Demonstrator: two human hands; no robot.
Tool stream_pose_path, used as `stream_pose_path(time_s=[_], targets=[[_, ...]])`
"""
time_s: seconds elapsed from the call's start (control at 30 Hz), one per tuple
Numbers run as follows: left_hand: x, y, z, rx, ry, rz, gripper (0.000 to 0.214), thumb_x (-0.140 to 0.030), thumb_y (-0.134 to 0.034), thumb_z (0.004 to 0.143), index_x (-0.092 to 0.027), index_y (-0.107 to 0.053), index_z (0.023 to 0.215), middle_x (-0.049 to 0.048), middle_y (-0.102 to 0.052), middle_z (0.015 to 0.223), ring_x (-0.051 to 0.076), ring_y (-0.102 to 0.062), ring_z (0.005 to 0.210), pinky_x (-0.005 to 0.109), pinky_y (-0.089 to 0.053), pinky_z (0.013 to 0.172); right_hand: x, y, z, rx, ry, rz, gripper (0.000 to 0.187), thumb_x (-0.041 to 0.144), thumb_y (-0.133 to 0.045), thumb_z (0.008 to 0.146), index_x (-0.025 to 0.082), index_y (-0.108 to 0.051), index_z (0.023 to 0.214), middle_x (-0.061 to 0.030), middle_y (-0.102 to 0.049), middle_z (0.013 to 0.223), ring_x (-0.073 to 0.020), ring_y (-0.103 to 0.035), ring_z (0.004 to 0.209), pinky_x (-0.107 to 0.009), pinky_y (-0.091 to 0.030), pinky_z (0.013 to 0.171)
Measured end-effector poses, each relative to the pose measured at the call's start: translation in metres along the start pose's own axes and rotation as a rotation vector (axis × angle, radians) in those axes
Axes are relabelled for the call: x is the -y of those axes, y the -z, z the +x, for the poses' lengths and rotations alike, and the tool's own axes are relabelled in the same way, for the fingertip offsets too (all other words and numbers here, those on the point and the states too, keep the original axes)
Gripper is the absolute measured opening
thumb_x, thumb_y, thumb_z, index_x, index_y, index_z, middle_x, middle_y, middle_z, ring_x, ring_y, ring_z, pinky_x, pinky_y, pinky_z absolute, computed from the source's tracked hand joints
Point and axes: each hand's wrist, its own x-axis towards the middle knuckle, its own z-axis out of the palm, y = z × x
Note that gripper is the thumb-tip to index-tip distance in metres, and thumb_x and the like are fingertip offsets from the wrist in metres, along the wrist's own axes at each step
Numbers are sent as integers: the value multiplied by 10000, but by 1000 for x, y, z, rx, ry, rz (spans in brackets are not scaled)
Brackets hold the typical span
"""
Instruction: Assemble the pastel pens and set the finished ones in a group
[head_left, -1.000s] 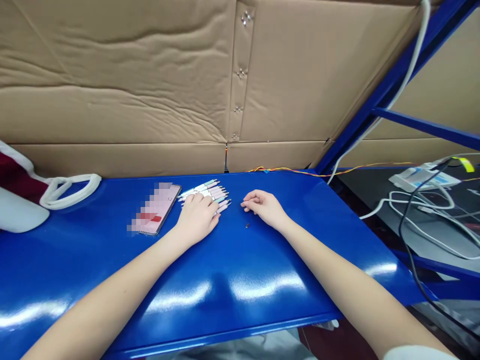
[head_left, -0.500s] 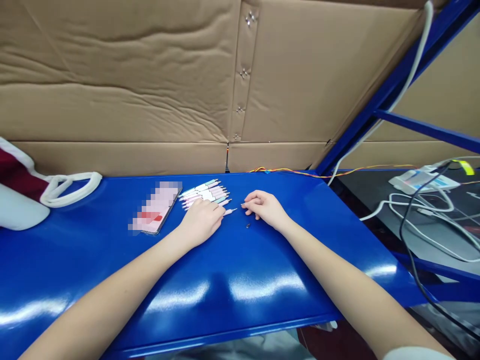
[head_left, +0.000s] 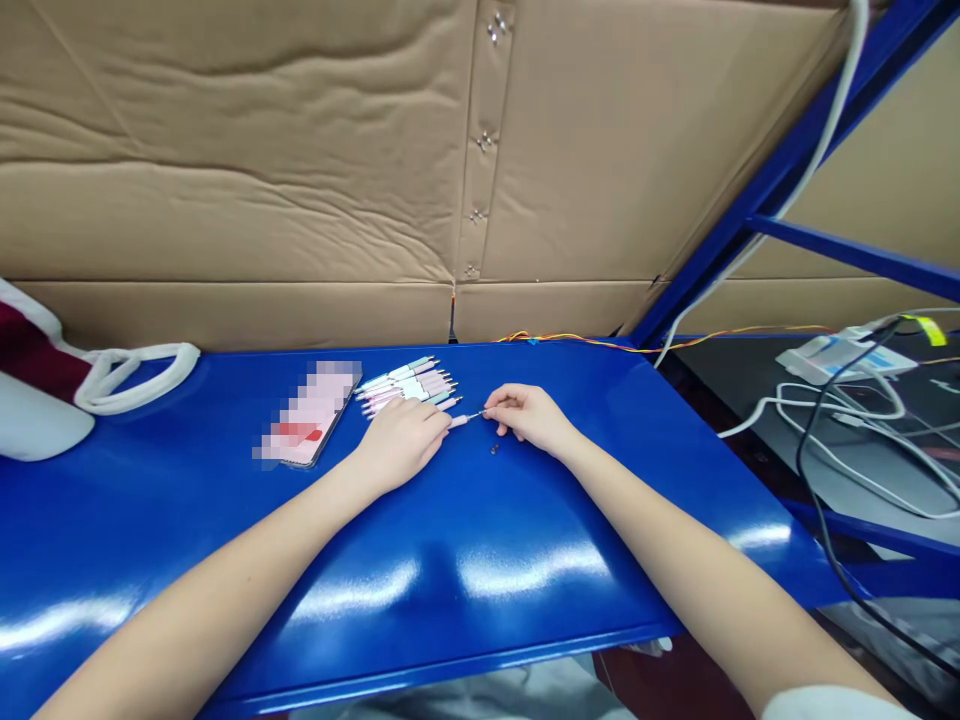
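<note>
A glossy blue table [head_left: 420,530] fills the middle and lower left of the frame, with bright streaks of light on its surface towards the front edge. Left of the frame's centre lies a phone [head_left: 330,420] with a pink screen, set at a slant. Just to its right, a row of pens [head_left: 412,380] in white, pink and pale green lies side by side, points to the right, the lower ones partly hidden. A tiny dark piece [head_left: 494,449] sits near the centre. At the left edge are a dark red thing with a white trim [head_left: 37,335] and a pale rounded object [head_left: 37,425]. At the right, a dark grey surface [head_left: 750,370] carries a white box [head_left: 847,355] and looped white cables [head_left: 761,405].
</note>
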Motion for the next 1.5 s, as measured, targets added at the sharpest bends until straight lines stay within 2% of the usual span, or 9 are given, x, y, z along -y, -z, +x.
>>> stream_pose_path(time_s=[0.27,0.4,0.6,0.77,0.87,1.03,1.17,1.27,1.5], targets=[[0,-1,-1,-3,-1,-16,241,-255,-412,935,-177,-638,957,69,-662,886,208,-596,837,330,-446,742,-4,-1,-1,13,41,21,128,245,-664,645,168,-623,739,29,-592,544,-99,-558,469,-172,-383,403],[-2,1,0,-18,-27,-51,260,-257,-400,941,-173,-646,949,70,-667,882,203,-607,840,326,-457,741,-3,-4,-3,16,144,-13,114,254,-641,663,173,-640,744,11,-627,621,-110,-568,543,-213,-452,519],[-1,0,-1,-26,-32,-86,248,-251,-407,941,-174,-642,952,62,-671,904,195,-610,857,317,-465,762,-1,-7,-8,68,203,-77,161,323,-642,702,171,-655,752,1,-630,660,-125,-567,599,-227,-458,550],[-2,3,0,-23,-40,-104,231,-255,-416,938,-178,-634,955,59,-671,904,194,-614,846,317,-475,755,3,0,-10,72,218,-89,259,363,-639,733,169,-653,904,-23,-674,778,-135,-586,648,-258,-484,622],[-5,13,1,-21,29,-125,221,-251,-423,936,-182,-631,960,57,-673,903,186,-625,833,301,-483,740,12,12,-13,28,271,-195,347,363,-627,764,180,-615,1058,-35,-687,914,-132,-585,704,-273,-482,689],[-6,28,-17,-80,107,-203,207,-267,-431,936,-195,-621,980,54,-673,946,174,-635,863,282,-492,774,21,25,-26,63,276,-414,257,349,-557,830,189,-643,1011,-45,-669,966,-142,-585,721,-291,-488,702],[-4,30,-42,-118,189,-307,196,-271,-428,938,-202,-605,987,43,-665,975,155,-629,887,263,-498,791,13,21,-38,211,386,-574,274,211,-576,810,213,-648,1074,-57,-622,1015,-143,-593,745,-295,-497,744],[-5,30,-52,-143,234,-354,212,-288,-421,939,-204,-611,982,48,-666,978,160,-628,896,271,-505,794,7,14,-44,188,456,-655,274,145,-537,829,235,-662,1055,-59,-595,992,-166,-589,876,-301,-481,826],[-8,30,-52,-160,278,-448,213,-287,-434,932,-207,-621,995,52,-657,1002,171,-612,937,295,-502,831,5,5,-48,147,480,-821,178,184,-504,867,226,-655,953,-56,-582,944,-164,-575,829,-285,-474,759]])
